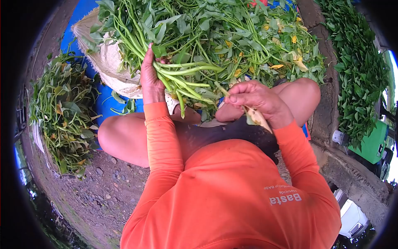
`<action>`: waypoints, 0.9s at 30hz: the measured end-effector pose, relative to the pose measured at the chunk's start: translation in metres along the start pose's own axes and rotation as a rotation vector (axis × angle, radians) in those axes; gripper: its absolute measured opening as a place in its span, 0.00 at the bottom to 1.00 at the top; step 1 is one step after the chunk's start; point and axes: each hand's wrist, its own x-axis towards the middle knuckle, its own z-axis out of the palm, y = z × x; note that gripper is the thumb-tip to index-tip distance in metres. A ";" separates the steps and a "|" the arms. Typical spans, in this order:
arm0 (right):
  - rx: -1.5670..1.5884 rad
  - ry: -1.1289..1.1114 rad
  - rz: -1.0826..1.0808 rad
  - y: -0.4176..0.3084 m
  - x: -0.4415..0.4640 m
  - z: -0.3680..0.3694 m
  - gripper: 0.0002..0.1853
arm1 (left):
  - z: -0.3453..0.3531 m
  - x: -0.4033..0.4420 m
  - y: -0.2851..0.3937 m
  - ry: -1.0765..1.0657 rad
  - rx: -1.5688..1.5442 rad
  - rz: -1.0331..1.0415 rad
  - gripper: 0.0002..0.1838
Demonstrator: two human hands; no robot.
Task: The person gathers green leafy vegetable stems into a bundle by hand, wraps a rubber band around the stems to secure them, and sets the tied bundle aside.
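Observation:
My left hand (152, 79) is closed around a bunch of long green leafy stems (182, 70), their cut ends pointing right and down toward my lap. The leafy tops spread up and away over the heap. To the right of those ends, my right hand (257, 101) pinches a single stem with a pale, yellowish withered leaf (256, 117) hanging below the fingers. A short green stem tip sticks out past the thumb. In front of both hands lies a large heap of leafy greens (257, 45) with scattered yellow leaves.
A pale woven sack (101, 66) and a blue tarp (108, 106) lie under the heap. At the left stands a pile of wilted greens (66, 112) on gravelly ground (110, 182). Dark green leaf bunches (356, 66) line the right side, near a green container (371, 143).

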 end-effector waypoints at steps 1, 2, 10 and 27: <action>-0.129 0.047 -0.030 -0.009 -0.011 -0.010 0.12 | 0.001 -0.001 0.001 -0.003 -0.010 -0.005 0.18; -0.234 0.187 -0.127 -0.024 -0.022 -0.021 0.12 | 0.002 -0.001 0.002 -0.007 -0.019 -0.011 0.18; -0.760 0.387 -0.349 -0.056 0.016 -0.017 0.22 | 0.024 -0.010 -0.017 -0.053 0.085 -0.137 0.14; -0.496 0.224 -0.200 0.058 0.142 0.025 0.20 | 0.022 -0.028 0.002 0.389 0.391 0.181 0.15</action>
